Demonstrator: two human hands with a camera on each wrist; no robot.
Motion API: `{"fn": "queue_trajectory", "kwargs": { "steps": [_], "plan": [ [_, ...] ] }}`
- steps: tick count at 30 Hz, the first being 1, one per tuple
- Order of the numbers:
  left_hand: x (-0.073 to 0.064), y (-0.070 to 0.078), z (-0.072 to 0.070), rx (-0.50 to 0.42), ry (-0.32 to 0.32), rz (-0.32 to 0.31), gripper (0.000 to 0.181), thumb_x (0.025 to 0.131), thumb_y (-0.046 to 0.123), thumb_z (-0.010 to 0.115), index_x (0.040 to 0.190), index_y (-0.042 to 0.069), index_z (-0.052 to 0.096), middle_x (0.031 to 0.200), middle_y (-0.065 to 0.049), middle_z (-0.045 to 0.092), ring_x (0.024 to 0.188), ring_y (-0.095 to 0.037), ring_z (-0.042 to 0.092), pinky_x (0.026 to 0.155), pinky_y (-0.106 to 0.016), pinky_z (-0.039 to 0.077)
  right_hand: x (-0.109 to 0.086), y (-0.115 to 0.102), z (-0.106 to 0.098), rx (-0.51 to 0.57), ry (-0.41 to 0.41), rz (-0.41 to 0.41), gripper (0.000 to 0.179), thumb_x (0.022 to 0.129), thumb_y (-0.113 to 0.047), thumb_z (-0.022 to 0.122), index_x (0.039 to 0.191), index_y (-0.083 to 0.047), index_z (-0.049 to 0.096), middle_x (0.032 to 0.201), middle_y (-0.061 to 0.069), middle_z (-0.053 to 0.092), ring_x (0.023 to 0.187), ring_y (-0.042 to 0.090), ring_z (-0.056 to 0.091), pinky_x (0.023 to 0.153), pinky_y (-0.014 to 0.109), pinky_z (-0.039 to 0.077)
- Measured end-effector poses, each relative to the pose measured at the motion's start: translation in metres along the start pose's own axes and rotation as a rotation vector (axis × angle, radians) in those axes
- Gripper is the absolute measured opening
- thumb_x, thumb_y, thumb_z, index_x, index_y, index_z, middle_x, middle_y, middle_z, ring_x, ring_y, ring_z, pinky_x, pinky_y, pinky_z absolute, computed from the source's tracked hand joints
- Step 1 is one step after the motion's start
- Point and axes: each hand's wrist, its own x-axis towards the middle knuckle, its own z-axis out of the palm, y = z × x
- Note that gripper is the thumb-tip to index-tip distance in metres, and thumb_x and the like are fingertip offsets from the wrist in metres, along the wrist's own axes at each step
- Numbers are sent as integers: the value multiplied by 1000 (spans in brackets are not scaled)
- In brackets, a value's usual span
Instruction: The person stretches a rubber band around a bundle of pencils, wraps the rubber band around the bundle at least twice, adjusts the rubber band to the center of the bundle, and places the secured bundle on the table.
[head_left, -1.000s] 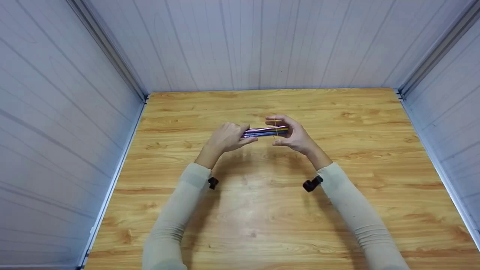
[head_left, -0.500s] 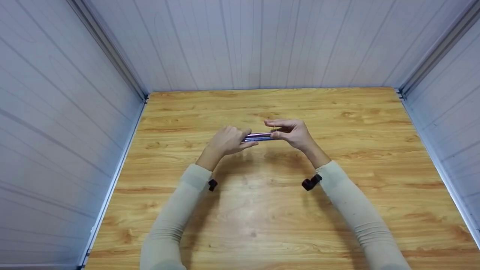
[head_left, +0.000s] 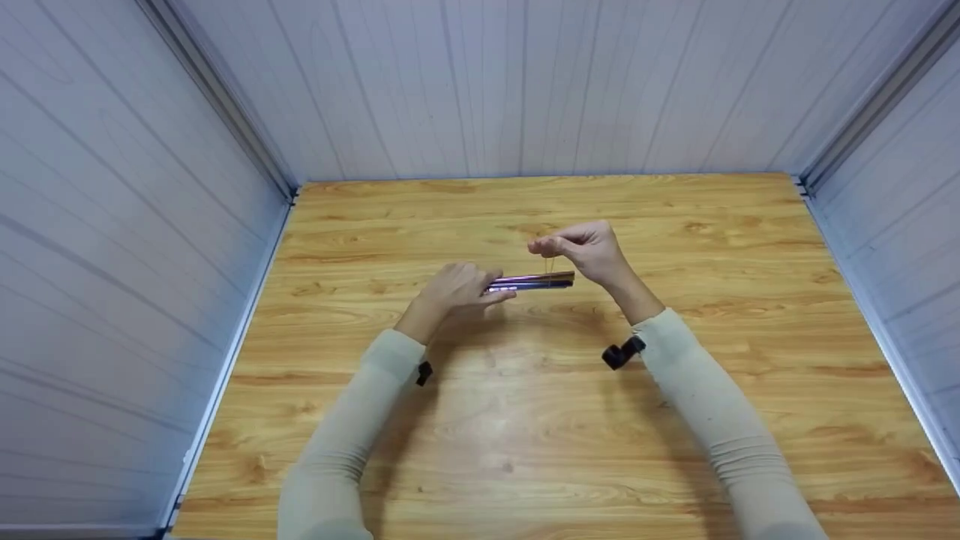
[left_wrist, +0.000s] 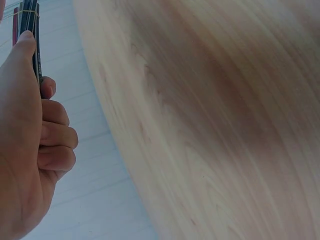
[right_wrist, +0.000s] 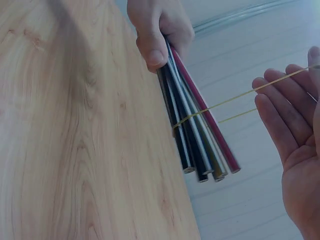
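My left hand [head_left: 456, 287] grips one end of a bundle of pencils [head_left: 529, 283], its thumb laid along them. The pencils point to the right, held up over the table. In the right wrist view their free ends fan out slightly, dark ones beside a red pencil [right_wrist: 215, 120]. A thin yellow rubber band [right_wrist: 227, 101] loops around the bundle partway along. My right hand [head_left: 591, 251] pinches the far part of that band and draws it taut, away from the pencils. The left wrist view shows my left hand [left_wrist: 25, 115] with its fingers curled beneath the bundle.
A wood-grain table [head_left: 495, 420] lies under both hands. Pale panelled walls stand behind it [head_left: 487, 90] and along both sides. Each sleeved forearm carries a small black camera, such as the right wrist camera [head_left: 622, 352].
My right hand was around the pencils' free ends, fingers spread inside the band. It has moved up and off them, closing its fingertips and stretching the band away. The left hand has lowered slightly.
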Motion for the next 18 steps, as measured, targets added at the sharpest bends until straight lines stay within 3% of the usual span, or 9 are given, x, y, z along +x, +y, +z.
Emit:
{"fn": "queue_trajectory", "kwargs": {
  "steps": [4, 8, 12, 15, 18],
  "plan": [
    [0, -3, 0, -1, 28, 1, 52, 114, 57, 59, 108, 6, 72, 70, 4, 42, 65, -14, 41, 62, -31, 39, -3, 1, 1, 15, -30, -4, 27, 108, 1, 70, 105, 27, 75, 100, -9, 88, 97, 5, 86, 88, 25, 68],
    [-1, -10, 1, 27, 81, 11, 50, 115, 53, 60, 106, 5, 69, 68, 4, 40, 62, -13, 38, 59, -27, 32, -9, 0, 2, 89, -96, -52, 29, 106, 0, 73, 104, 29, 73, 103, -2, 88, 98, 8, 86, 86, 22, 67],
    [-1, -18, 1, 69, 129, -35, 47, 115, 50, 61, 103, 4, 66, 68, 2, 40, 61, -13, 36, 57, -26, 27, -14, -2, 3, 163, -191, -114, 23, 105, 2, 74, 105, 24, 76, 108, 4, 88, 102, 11, 86, 88, 20, 66],
    [-1, -21, 2, 67, 141, -71, 47, 115, 49, 61, 102, 4, 64, 68, 0, 41, 61, -15, 38, 56, -29, 30, -15, -4, 6, 214, -239, -152, 17, 103, 6, 75, 108, 23, 77, 113, 10, 86, 111, 14, 85, 94, 24, 67],
    [2, -24, 6, -1, 154, -88, 50, 115, 51, 60, 100, 3, 63, 68, -2, 45, 59, -17, 40, 54, -34, 38, -15, -4, 9, 143, -221, -214, 25, 98, 5, 81, 117, 21, 75, 125, 14, 82, 124, 15, 81, 103, 28, 65]
  ]
}}
